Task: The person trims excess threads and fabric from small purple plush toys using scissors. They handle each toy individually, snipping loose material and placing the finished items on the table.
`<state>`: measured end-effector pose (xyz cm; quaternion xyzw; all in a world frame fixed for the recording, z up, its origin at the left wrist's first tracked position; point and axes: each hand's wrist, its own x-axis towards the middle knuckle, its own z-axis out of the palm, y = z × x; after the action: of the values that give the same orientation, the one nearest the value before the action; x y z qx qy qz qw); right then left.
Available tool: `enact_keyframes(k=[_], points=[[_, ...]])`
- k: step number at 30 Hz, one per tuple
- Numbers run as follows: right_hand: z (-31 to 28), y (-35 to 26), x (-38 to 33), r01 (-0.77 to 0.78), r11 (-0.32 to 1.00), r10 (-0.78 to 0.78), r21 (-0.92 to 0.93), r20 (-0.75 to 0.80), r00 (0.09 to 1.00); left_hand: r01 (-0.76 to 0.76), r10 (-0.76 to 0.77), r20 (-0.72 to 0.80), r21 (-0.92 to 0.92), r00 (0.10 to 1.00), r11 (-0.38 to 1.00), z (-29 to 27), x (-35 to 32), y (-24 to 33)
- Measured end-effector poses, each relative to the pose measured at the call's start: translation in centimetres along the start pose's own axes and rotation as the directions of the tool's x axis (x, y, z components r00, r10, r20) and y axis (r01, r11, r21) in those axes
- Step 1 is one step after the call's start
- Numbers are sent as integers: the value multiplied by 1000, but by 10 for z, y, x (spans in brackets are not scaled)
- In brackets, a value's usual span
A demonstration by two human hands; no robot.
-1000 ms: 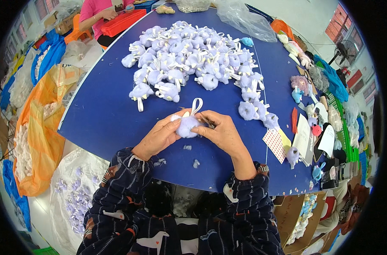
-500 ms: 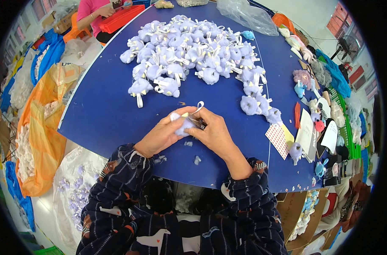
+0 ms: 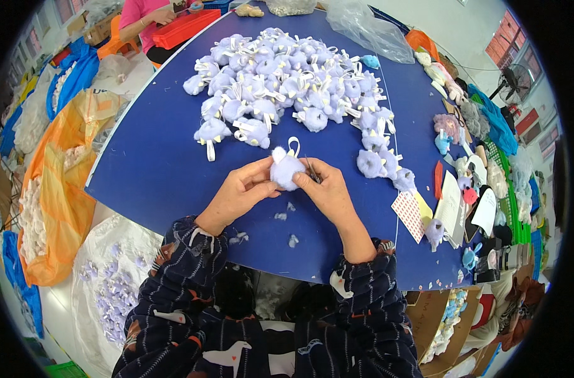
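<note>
Between my two hands is a small lavender plush toy (image 3: 286, 171) with a white loop of ribbon (image 3: 294, 146) standing up from its top. My left hand (image 3: 239, 191) supports it from the left with curled fingers. On the other side, my right hand (image 3: 328, 192) pinches it, thumb on the front. A small dark metal tool (image 3: 313, 171) pokes out between the right thumb and forefinger; its kind is mostly hidden. Bits of lavender fluff (image 3: 280, 216) lie on the table just below.
A large heap of similar lavender plush toys (image 3: 268, 79) covers the far part of the blue table (image 3: 154, 151). To the right are a sticker sheet (image 3: 408, 216), papers and small toys. A co-worker (image 3: 151, 25) sits far left by a red tray (image 3: 185, 28). Sacks stand at the left.
The plush toy has been turned, so its rounded side now shows between my hands. My left fingers have shifted under and beside it. The metal tool sits farther back in my right hand.
</note>
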<state>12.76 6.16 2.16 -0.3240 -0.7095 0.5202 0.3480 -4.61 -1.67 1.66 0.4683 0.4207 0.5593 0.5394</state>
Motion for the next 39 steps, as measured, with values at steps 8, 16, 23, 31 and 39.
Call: enact_keyframes(k=[8, 16, 23, 31, 39], points=[[-4, -2, 0, -32, 998, 38, -62, 96, 995, -78, 79, -8, 58, 997, 995, -2, -1, -11], [-7, -5, 0, -44, 995, 58, -93, 148, 987, -111, 111, 2, 107, 994, 988, 1, -3, -11], [-11, -10, 0, -66, 991, 85, -118, 164, 983, -81, 81, -5, 45, 997, 996, 3, -2, -10], [-13, 0, 1, -67, 993, 86, -99, 203, 975, -33, 31, 30, 65, 999, 997, 1, 2, -15], [-6, 5, 2, -38, 993, 57, -115, 167, 984, 0, -10, 78, 127, 997, 992, -2, 0, -13]])
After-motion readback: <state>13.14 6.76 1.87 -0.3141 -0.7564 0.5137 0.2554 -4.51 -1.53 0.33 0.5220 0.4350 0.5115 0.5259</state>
